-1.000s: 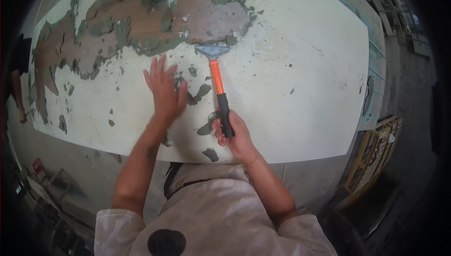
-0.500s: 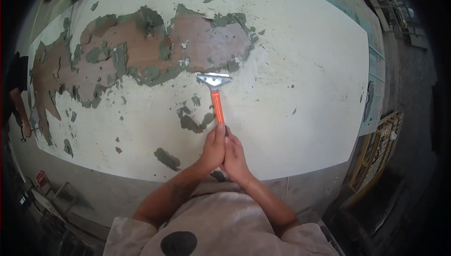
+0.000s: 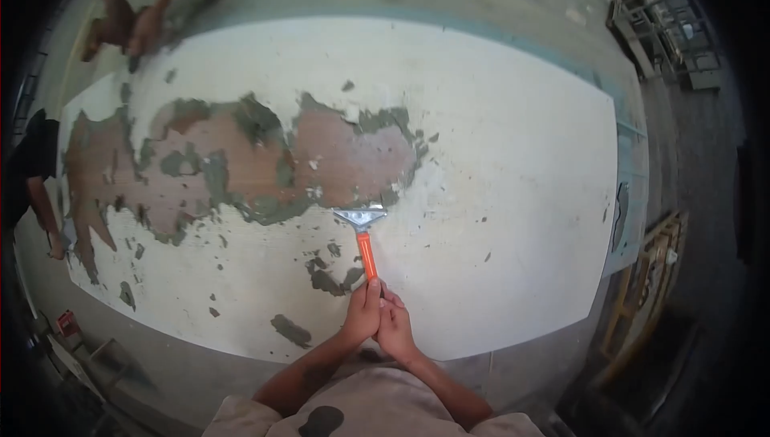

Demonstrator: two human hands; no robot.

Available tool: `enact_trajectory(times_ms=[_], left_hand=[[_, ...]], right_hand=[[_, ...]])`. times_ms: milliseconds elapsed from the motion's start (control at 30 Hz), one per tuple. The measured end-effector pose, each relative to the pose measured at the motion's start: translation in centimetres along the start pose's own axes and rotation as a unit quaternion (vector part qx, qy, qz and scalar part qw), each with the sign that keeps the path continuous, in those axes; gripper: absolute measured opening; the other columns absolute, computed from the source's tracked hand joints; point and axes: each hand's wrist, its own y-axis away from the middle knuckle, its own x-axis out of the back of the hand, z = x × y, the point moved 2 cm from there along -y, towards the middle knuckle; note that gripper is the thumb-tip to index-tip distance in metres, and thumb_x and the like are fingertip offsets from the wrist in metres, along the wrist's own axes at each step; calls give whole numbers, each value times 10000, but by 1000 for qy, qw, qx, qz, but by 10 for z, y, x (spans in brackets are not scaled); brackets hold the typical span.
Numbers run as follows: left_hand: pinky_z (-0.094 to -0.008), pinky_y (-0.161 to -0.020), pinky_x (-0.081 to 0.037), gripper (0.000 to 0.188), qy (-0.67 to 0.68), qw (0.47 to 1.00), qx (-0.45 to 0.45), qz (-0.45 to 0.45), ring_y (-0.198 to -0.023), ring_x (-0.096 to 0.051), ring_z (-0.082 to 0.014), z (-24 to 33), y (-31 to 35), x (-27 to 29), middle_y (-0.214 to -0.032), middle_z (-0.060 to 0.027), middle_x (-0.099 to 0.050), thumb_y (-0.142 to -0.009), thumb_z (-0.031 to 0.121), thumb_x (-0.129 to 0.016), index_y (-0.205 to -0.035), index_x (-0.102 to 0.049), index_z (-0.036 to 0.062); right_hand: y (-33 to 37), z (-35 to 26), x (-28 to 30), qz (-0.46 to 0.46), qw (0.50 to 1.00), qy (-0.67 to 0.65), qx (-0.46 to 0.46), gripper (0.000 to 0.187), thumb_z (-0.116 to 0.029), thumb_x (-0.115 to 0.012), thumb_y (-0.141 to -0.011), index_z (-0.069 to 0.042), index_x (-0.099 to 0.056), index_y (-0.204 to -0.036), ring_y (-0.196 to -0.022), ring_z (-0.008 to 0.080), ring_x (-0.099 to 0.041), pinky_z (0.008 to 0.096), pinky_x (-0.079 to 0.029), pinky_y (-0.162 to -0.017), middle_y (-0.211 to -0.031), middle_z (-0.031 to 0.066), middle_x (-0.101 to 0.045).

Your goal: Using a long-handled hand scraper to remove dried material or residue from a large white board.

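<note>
In front of me lies a large white panel [image 3: 513,196] whose white surface is partly gone, baring a reddish-brown, wood-like patch [image 3: 337,148] with ragged grey-green edges. A scraper [image 3: 366,252] with an orange handle and a wide metal head points away from me, its blade just short of the patch's near right edge. Both hands grip the handle's near end: my left hand [image 3: 363,313] is closed with its thumb along the top, and my right hand [image 3: 393,326] is closed against it from the right. Loose grey-green flakes [image 3: 325,279] lie left of the handle.
At the far left, a person's hands [image 3: 132,32] come over the panel's edge. Another person's arm [image 3: 44,208] reaches to its left end. Wooden pallet-like frames [image 3: 646,268] stand on the right, and metal racks [image 3: 666,24] at the far right.
My view has tilted up, so the panel and scraper sit lower in the picture. More of the far person's hands and arms shows. Both my hands keep their hold on the scraper.
</note>
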Motion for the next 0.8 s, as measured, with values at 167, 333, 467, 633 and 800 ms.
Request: enact_trajectory(times_ms=[167, 333, 467, 633, 800], left_hand=[[-340, -730, -559, 417, 64, 997, 24, 21, -754, -700, -214, -4, 7, 0, -784, -106, -646, -1153, 330, -345, -929, -515, 22], [-341, -728, -556, 475, 62, 997, 38, 20, -750, -694, -215, -24, 48, -8, -798, -123, -654, -1155, 382, -317, -916, -517, 24], [-366, -701, -568, 511, -189, 981, -32, 42, -740, -685, -227, -14, 7, 21, -792, -150, -682, -1135, 499, -334, -958, -514, 55], [-370, -651, -559, 518, 40, 997, 61, 40, -694, -677, -233, 0, 2, 6, -748, -143, -662, -1129, 503, -353, -904, -518, 67], [-357, -639, -552, 527, 103, 991, 77, 45, -686, -673, -232, -10, -7, 7, -726, -146, -656, -1130, 501, -351, -873, -508, 68]], right_hand=[[-4, -14, 5, -70, 996, -25, -46, 387, -212, -429, -1124, 53, -583, -1360, -693, 113, -613, 267, -511, -627, -1046, 117, -670], [38, 12, 9, -49, 997, 0, 51, 397, -268, -432, -1127, 59, -607, -1269, -587, 116, -560, 294, -478, -527, -868, 82, -636], [13, -31, -8, -40, 990, -119, -64, 389, -326, -436, -1135, 7, -597, -1258, -535, 87, -510, 268, -417, -468, -774, 40, -594], [7, -32, -11, -29, 979, -150, -132, 340, -329, -363, -1146, -58, -568, -1162, -480, 88, -467, 256, -364, -416, -661, 3, -528], [-4, -22, -14, -10, 990, -114, -85, 351, -338, -375, -1143, -51, -577, -1155, -484, 95, -481, 264, -364, -413, -668, 10, -541]])
